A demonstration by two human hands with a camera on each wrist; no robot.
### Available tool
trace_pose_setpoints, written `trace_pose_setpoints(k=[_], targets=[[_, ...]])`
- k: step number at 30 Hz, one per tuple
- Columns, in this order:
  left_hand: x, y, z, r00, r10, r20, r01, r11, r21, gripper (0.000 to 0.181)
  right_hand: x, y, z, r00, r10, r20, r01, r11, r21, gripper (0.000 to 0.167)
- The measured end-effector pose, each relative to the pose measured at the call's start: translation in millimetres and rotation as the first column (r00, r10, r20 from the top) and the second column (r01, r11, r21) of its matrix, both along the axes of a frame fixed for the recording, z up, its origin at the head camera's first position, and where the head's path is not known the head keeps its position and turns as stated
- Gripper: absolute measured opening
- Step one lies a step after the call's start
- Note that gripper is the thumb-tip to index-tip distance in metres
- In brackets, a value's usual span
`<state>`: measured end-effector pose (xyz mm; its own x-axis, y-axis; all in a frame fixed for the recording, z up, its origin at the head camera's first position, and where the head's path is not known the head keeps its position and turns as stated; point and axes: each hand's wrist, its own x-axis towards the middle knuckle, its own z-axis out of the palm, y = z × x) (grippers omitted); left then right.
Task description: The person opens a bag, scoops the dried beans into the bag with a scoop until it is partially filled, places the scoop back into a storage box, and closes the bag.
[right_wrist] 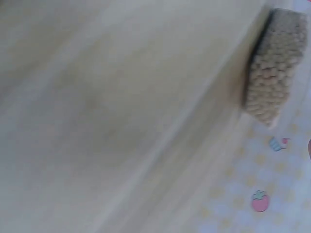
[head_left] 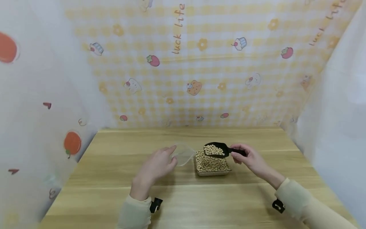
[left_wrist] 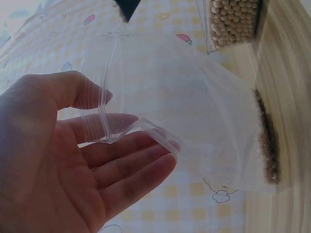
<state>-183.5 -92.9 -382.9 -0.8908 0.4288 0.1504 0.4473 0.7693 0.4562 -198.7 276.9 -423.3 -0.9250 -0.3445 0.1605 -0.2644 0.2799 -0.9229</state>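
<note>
My right hand (head_left: 247,158) grips the handle of a black scoop (head_left: 226,149), which carries a load of pale round beans (head_left: 213,150) above a clear box (head_left: 214,173) heaped with the same beans. To the left, my left hand (head_left: 158,165) pinches the ribbed mouth edge of a clear zip bag (head_left: 183,154). In the left wrist view the bag (left_wrist: 194,97) spreads out from the thumb and fingers, and some beans (left_wrist: 269,150) lie at its far end. The scoop's dark tip (left_wrist: 127,7) shows beyond the bag's mouth. The right wrist view catches the bean-filled box (right_wrist: 274,68), not the scoop.
A wood-grain table (head_left: 114,178) lies under everything. Behind it hangs a yellow checked cloth (head_left: 171,79) with printed pictures, and pale sheets stand at both sides. Black wrist bands (head_left: 155,205) show at the cuffs.
</note>
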Motion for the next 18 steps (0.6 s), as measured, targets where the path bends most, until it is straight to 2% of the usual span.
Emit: trace_pose_setpoints(k=[3, 6, 10, 14, 18], targets=[[-2.7, 4.7, -1.9, 1.0, 0.005, 0.007, -0.005, 1.0, 0.014, 0.05, 1.6, -2.7, 13.6, 1.0, -0.013, 0.016, 0.012, 0.999, 0.044, 0.032], [2.2, 0.2, -4.4, 1.0, 0.028, 0.013, -0.029, 0.999, 0.039, 0.05, -0.2, -18.4, 25.7, 0.999, 0.007, 0.047, -0.01, 0.999, 0.053, 0.034], [3.4, -3.8, -2.7, 1.0, 0.009, -0.001, -0.009, 0.999, 0.037, 0.05, -1.3, -38.6, 38.3, 0.998, 0.023, 0.066, -0.026, 0.999, 0.045, 0.035], [1.0, -2.2, -0.9, 1.0, 0.0, -0.027, 0.0, 1.0, 0.022, 0.05, -3.2, -52.9, 46.7, 0.996, 0.054, 0.071, -0.056, 0.998, 0.028, 0.035], [-0.7, 2.8, -1.2, 0.999, -0.017, -0.036, 0.017, 1.0, -0.001, 0.051, -2.8, -61.3, 47.7, 0.994, 0.078, 0.074, -0.08, 0.996, 0.032, 0.033]])
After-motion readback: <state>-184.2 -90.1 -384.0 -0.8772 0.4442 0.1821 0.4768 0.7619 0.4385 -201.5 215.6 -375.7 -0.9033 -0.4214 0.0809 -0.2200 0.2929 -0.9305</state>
